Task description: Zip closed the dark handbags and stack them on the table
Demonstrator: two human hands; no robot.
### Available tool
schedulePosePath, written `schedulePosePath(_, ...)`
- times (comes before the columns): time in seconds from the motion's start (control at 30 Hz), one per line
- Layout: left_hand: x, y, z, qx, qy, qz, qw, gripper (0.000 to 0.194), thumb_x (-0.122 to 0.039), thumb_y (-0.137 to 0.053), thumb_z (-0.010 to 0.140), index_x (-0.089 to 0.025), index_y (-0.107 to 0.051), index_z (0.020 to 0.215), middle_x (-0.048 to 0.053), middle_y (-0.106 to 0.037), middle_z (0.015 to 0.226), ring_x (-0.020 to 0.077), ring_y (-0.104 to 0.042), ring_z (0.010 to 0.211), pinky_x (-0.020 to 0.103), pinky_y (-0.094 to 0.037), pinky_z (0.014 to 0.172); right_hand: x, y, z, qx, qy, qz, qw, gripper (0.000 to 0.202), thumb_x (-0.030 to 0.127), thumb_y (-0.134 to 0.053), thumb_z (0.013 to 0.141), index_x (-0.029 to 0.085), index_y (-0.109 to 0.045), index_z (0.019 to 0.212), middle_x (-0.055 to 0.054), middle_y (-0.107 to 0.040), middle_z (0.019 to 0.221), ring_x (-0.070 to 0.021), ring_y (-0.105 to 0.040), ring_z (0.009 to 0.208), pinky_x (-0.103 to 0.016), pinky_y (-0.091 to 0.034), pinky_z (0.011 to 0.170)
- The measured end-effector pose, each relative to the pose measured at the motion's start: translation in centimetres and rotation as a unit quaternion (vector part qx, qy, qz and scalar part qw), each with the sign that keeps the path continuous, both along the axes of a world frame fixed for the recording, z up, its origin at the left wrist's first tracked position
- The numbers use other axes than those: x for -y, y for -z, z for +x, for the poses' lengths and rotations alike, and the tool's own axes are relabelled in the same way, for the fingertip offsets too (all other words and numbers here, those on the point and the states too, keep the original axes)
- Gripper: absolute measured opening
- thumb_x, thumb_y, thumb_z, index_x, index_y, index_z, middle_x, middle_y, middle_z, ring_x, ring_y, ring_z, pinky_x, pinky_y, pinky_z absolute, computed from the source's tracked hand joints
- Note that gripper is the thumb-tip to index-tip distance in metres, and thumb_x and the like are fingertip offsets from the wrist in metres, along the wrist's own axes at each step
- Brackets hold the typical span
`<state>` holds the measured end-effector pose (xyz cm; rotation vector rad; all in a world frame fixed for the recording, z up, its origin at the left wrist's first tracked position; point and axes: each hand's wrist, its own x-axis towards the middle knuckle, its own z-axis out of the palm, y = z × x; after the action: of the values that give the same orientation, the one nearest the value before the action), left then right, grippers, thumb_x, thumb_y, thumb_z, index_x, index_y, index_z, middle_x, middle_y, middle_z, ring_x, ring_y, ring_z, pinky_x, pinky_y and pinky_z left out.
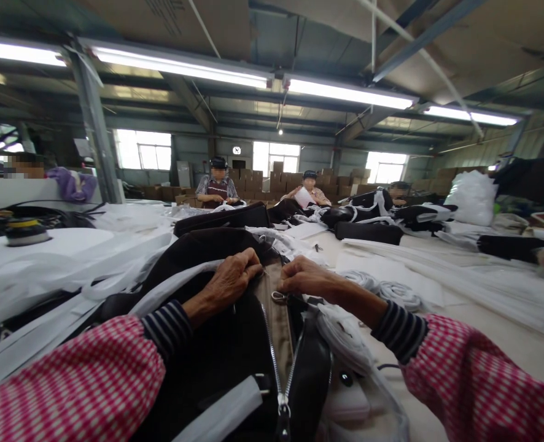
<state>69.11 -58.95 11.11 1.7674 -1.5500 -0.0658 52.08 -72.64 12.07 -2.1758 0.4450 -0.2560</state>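
Note:
A black bag (217, 344) lies in front of me with its metal zipper (275, 362) partly undone, showing a brown lining (274, 307). The zipper pull (283, 414) sits at the near end of the opening. My left hand (235, 276) is closed, fingers pinching the left edge of the opening near its far end. Opposite it, my right hand (302, 276) pinches the right edge, just above a small metal clasp (279, 297). The fingertips of both hands are partly hidden. White wrapping (235, 411) covers a strap on the bag's front.
White-wrapped straps (345, 331) lie right of the bag, with coiled white cords (396, 294) beyond. More black bags (221, 218) and white sheets cover the table. A black round object with a yellow band (27, 232) stands at left. Several people (217, 184) sit across the table.

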Motion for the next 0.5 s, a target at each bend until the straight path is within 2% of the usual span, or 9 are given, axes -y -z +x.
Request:
schedulePosePath(0.23, -0.16, 0.05, -0.32, 0.023, -0.009, 0.004, 1.000, 0.016, -0.033, -0.050, 0.094, -0.021, -0.056, 0.086, 0.000, -0.060, 0.076, 0.0190, -0.055, 0.071, 0.031, -0.039, 0.066, 0.00, 0.14, 0.04, -0.003, 0.000, 0.005, 1.000, 0.021, 0.023, -0.066, 0.067, 0.016, -0.051, 0.054, 0.006, -0.042, 0.052, -0.0079, -0.034, 0.053, -0.027, -0.022, 0.051)
schedulePosePath(0.5, -0.29, 0.40, -0.31, 0.044, -0.003, -0.003, 0.999, 0.018, -0.035, -0.051, 0.095, -0.021, -0.059, 0.089, 0.003, -0.065, 0.086, 0.0215, -0.060, 0.081, 0.034, -0.044, 0.074, -0.29, -0.32, 0.53, 0.003, 0.012, -0.013, 1.000, 0.021, 0.020, -0.064, 0.068, 0.016, -0.050, 0.053, 0.006, -0.041, 0.052, -0.0081, -0.035, 0.053, -0.026, -0.024, 0.051)
